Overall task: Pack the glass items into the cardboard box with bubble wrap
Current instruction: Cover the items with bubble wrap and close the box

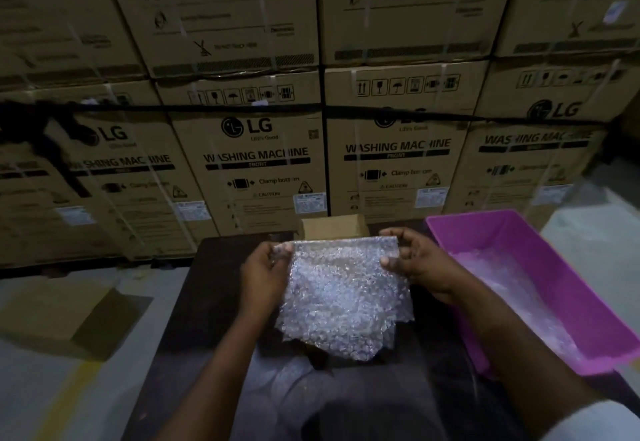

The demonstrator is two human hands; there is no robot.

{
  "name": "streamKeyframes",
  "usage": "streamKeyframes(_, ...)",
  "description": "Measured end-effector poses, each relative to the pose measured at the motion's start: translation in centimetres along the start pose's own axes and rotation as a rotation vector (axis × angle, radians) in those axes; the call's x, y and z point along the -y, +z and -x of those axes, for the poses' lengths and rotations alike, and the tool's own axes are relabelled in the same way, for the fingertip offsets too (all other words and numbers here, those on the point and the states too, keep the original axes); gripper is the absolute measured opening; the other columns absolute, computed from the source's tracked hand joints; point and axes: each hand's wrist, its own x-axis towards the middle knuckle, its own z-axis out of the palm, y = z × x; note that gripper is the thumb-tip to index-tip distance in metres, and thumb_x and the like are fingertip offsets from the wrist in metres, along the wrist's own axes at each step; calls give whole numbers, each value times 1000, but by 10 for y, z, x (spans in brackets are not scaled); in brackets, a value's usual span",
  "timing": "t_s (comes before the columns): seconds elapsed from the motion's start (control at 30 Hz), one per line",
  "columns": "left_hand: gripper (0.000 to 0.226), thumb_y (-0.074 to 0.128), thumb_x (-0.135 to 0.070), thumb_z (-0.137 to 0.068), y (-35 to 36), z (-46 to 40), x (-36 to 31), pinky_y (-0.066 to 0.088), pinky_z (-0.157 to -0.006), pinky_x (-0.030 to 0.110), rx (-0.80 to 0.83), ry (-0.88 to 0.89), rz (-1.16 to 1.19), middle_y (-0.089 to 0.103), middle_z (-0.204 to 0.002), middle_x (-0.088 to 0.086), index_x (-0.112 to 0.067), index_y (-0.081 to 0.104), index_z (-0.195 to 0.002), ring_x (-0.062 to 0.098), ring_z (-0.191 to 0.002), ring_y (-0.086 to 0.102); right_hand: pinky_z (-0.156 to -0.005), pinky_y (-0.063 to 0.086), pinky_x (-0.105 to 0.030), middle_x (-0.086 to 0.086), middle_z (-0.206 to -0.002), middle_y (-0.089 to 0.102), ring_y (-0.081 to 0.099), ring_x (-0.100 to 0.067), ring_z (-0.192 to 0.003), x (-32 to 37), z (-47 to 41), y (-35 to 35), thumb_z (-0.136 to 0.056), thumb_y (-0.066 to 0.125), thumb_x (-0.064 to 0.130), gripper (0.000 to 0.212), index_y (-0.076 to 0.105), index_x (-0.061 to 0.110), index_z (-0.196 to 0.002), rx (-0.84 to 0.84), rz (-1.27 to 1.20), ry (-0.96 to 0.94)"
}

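A sheet of bubble wrap (343, 295) hangs in front of me above the dark table (194, 302). My left hand (263, 271) pinches its upper left corner. My right hand (415, 260) pinches its upper right edge, thumb on the front. Behind the sheet stands a small cardboard box (334, 227) with its flap up; most of the box is hidden by the wrap. More bubble wrap (298, 381) lies on the table below. No glass item is plainly visible.
A pink plastic bin (554, 288) with clear wrap inside sits at the table's right. A flat cardboard piece (69, 316) lies on the floor at left. Stacked washing machine cartons (256, 163) form a wall close behind the table.
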Motion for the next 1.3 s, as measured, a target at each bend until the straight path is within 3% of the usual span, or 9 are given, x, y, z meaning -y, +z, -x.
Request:
streamKeyframes(0.23,22,66,-37,-89,28,-15,41,45,-64,28,-52,-218,-45,66,-74,0,-17,62,-80,16,-72,60,-64,47,-25,-7,-80,60,58,-16,-72,-53,-38,-3,-86,66,0,48,47,6,-129,-321,188,98)
streamKeyframes(0.3,16,67,-29,-89,38,-13,47,50,-73,33,16,-377,99,68,-85,9,-14,63,-85,23,-80,63,-69,50,-28,-10,-99,61,61,-22,-88,-65,-41,0,-82,73,7,66,36,22,-134,-267,165,166)
streamKeyframes(0.37,8,70,-18,-87,48,-10,59,53,-80,40,62,-451,129,70,-92,15,-15,63,-86,28,-85,65,-76,54,-28,-15,-128,51,55,-31,-114,-81,-44,3,-75,79,6,94,22,23,-147,-225,175,193)
streamKeyframes(0.47,12,76,-18,-79,56,-9,79,56,-82,46,57,-432,21,72,-91,14,-14,66,-84,32,-89,68,-64,51,-16,-16,-127,52,55,-22,-102,-95,-50,5,-75,75,-6,91,24,12,-149,-328,287,172)
streamKeyframes(0.57,27,80,-23,-74,59,-13,81,56,-80,41,51,-388,-52,72,-90,11,-9,69,-94,29,-88,69,-78,48,-27,-15,-127,57,56,-19,-99,-98,-60,1,-75,77,0,86,31,10,-147,-366,424,163)
streamKeyframes(0.77,38,80,-17,-76,55,-12,70,41,-75,22,66,-237,-215,69,-97,6,-4,66,-109,18,-89,62,-78,39,-20,-11,-128,59,58,-22,-105,-93,-77,1,-79,72,3,74,36,11,-143,-334,631,81)
streamKeyframes(1.0,61,82,-20,-71,46,-18,61,45,-91,36,43,85,-552,52,-126,13,-12,56,-125,31,-114,51,-82,43,-29,-12,-121,58,56,-32,-110,-93,-91,-4,-76,66,5,65,43,15,-136,-319,967,-128)
streamKeyframes(1.1,61,79,-26,-75,48,-13,51,43,-98,39,150,285,-698,44,-140,10,-17,54,-130,29,-125,42,-87,45,-37,-16,-119,54,53,-35,-106,-88,-91,0,-77,63,4,57,47,12,-131,-324,1136,-241)
streamKeyframes(1.3,66,70,-34,-82,66,3,55,35,-107,36,564,482,-880,35,-149,3,-22,42,-141,22,-136,32,-97,44,-38,-8,-129,51,50,-27,-116,-89,-78,26,-82,69,15,56,46,14,-133,16,1400,-233)
